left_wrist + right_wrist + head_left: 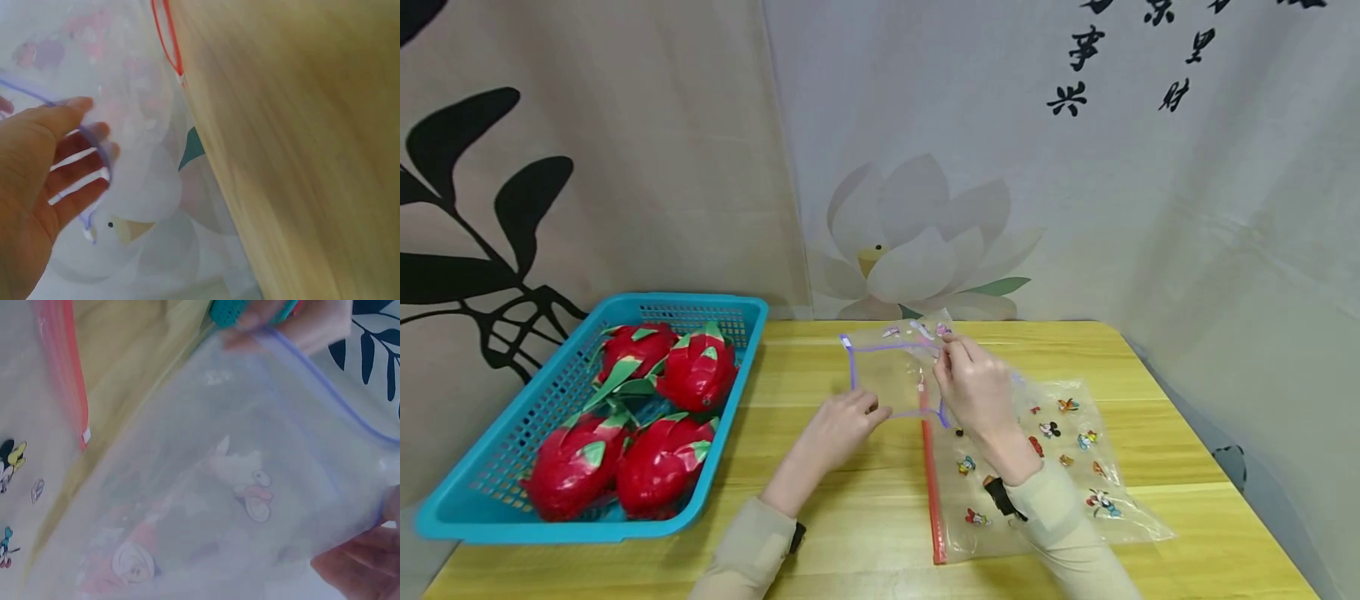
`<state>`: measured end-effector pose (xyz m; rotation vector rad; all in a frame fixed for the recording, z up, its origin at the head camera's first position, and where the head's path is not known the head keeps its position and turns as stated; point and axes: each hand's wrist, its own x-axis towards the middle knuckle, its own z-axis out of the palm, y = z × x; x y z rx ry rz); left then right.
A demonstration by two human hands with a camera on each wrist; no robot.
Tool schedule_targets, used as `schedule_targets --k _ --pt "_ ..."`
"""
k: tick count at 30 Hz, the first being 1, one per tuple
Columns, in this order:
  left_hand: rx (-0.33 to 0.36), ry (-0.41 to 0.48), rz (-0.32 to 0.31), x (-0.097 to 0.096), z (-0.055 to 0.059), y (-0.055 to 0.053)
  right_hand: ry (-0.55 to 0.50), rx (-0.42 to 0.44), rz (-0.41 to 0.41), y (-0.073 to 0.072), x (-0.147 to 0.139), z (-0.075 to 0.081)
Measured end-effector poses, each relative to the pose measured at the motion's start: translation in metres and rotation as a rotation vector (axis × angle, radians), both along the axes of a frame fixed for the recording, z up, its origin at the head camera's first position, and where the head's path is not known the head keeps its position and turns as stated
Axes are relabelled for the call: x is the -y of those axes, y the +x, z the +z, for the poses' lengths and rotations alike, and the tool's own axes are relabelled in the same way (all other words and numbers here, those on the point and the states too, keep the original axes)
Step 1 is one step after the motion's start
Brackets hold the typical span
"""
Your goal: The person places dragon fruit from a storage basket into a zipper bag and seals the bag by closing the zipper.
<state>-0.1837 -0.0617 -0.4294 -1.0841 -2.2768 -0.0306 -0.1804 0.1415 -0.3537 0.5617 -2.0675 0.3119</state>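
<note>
A clear zip bag point(883, 375) with a purple seal strip and faint cartoon prints is held up above the table, its mouth spread apart. The left hand point(846, 425) grips the near edge of that mouth, thumb and fingers on either side of the purple strip point(100, 150). On the opposite side, the right hand point(973, 383) pinches the bag's rim. Beneath the right forearm lies a second clear zip bag point(1075, 475), flat, with a red seal strip point(934, 492) and cartoon figures. The right wrist view shows both hands at the purple-edged bag point(206, 487).
A blue plastic basket point(745, 375) stands at the left of the wooden table point(842, 550). Several red dragon fruits point(696, 371) with green leaf tips lie in it. Behind the table hangs a printed cloth point(925, 100) with a lotus flower.
</note>
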Motion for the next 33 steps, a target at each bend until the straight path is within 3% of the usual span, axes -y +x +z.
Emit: schedule_targets --k 6,13,17,22,25,28,33 --pt "-0.004 -0.038 0.016 -0.002 -0.001 0.003 -0.022 0.022 -0.042 0.002 -0.004 0.001" --pt "-0.125 -0.036 -0.004 -0.006 0.004 0.004 0.100 0.085 -0.110 0.008 0.000 -0.004" --pt "-0.158 -0.030 0.001 -0.007 0.004 0.004 0.172 0.195 -0.122 0.013 0.003 -0.007" --pt "-0.190 -0.022 0.004 -0.008 0.004 0.004 0.269 0.408 -0.138 0.018 0.007 -0.009" --pt "-0.201 -0.013 -0.003 -0.008 0.004 0.004 0.279 0.483 -0.123 0.018 0.008 -0.011" --pt "-0.165 -0.007 -0.024 -0.008 0.003 0.004 0.255 0.484 -0.119 0.016 0.008 -0.011" --pt "-0.019 -0.012 -0.059 -0.008 0.000 0.007 0.144 0.389 -0.159 0.012 0.005 -0.008"
